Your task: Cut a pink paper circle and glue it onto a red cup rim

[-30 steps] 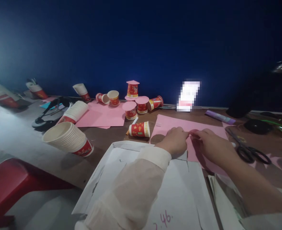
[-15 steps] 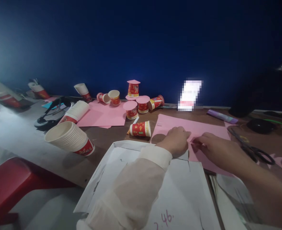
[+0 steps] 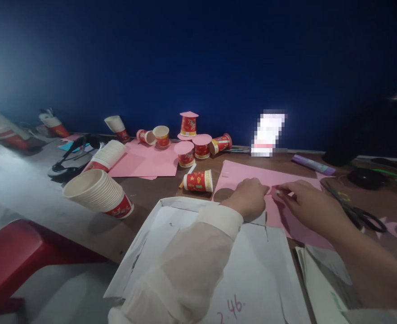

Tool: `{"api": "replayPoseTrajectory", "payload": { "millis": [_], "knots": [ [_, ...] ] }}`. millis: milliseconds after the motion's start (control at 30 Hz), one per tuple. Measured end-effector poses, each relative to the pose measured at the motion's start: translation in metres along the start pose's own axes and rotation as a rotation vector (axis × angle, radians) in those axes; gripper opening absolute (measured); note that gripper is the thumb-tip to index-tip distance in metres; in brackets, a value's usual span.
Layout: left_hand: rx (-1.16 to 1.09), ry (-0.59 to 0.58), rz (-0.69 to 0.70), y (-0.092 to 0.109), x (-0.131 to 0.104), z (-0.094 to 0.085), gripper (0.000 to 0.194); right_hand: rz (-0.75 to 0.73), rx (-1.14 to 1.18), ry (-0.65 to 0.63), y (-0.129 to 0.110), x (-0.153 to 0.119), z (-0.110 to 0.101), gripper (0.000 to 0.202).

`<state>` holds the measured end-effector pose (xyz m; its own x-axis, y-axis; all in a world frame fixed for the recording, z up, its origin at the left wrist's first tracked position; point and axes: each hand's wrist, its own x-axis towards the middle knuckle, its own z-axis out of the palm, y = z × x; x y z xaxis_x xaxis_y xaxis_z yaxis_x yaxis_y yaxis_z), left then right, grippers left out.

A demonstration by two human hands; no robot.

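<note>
The left hand (image 3: pixel 248 198) rests, fingers curled, on a flat pink paper sheet (image 3: pixel 274 219), apparently steadying it; any grip is hidden. Above the sheet, the right hand's (image 3: pixel 301 202) thumb and forefinger nearly meet, their hold unclear. A red patterned paper cup (image 3: pixel 198 181) lies sideways left of it.

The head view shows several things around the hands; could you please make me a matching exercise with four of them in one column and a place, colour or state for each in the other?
Things:
1. Scissors
2. Pink sheet at right
3. Stool
4. Box

Descriptions:
A. Red, at the left edge of the picture
B. White, bearing handwriting
C. Dark-handled, to the right of the right hand
D. Shows between the left hand and the right hand

Right pairs: 1-C; 2-D; 3-A; 4-B
</note>
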<state>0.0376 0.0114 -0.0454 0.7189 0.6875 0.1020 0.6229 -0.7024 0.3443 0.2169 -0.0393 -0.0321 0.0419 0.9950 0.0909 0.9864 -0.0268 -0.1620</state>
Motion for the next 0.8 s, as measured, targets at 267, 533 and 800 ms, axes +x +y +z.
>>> {"api": "replayPoseTrajectory", "payload": {
  "millis": [267, 533, 800],
  "knots": [
    [-0.029, 0.008, -0.014, 0.000, 0.000, 0.001, 0.030, -0.012, -0.066, -0.018, -0.010, 0.007, 0.007, 0.042],
    [-0.053, -0.009, -0.015, 0.001, -0.002, -0.003, 0.031, -0.058, -0.154, -0.092, -0.007, -0.002, -0.004, 0.036],
    [-0.062, -0.010, -0.025, -0.002, 0.000, 0.004, 0.030, -0.021, 0.200, -0.093, 0.023, -0.005, -0.013, 0.030]
  ]
}}
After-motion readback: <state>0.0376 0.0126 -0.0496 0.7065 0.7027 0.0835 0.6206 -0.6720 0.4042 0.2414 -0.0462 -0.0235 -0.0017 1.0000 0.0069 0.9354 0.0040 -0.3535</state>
